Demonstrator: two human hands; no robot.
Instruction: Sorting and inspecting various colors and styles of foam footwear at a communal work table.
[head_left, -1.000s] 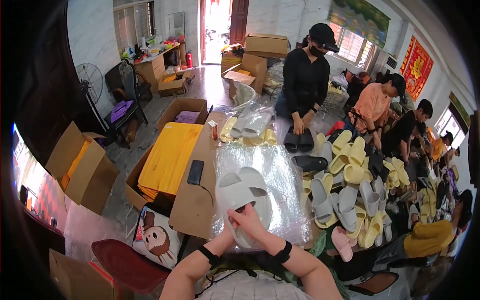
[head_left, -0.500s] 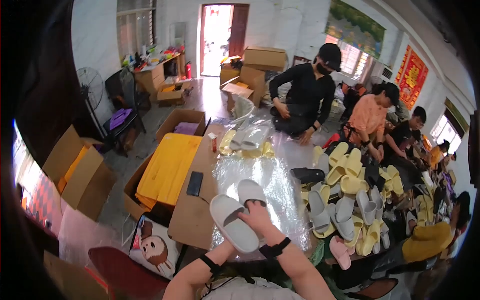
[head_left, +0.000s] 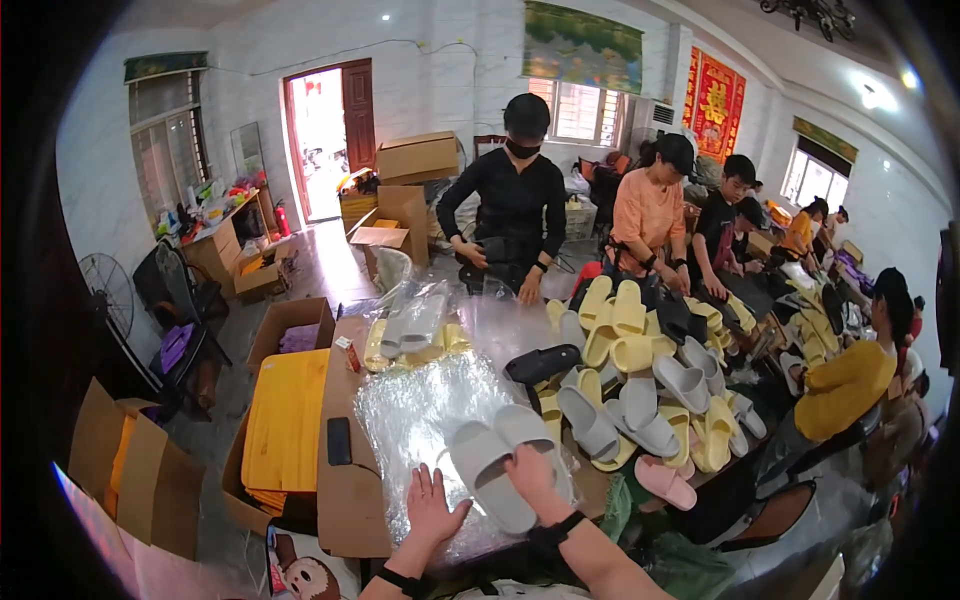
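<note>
My right hand (head_left: 530, 474) grips a pair of light grey slippers (head_left: 480, 448) by their straps near the inner edges, holding them side by side over the table. The soles' lower ends hang toward me. My left hand (head_left: 433, 508) lies open, fingers spread, on a stack of clear plastic bags (head_left: 415, 415). It holds nothing and sits just left of the slippers. Black bands circle both wrists.
A heap of yellow and grey slippers (head_left: 630, 350) covers the right side, with a pink slipper (head_left: 665, 482) at its near edge. Wrapped slippers (head_left: 415, 330) lie beyond the bags. A phone (head_left: 340, 441) and yellow packages (head_left: 287, 415) are left. Several people work across the table.
My left hand has left the slippers and come down on the plastic bags. My right hand has carried the slippers to the right. The view has turned right.
</note>
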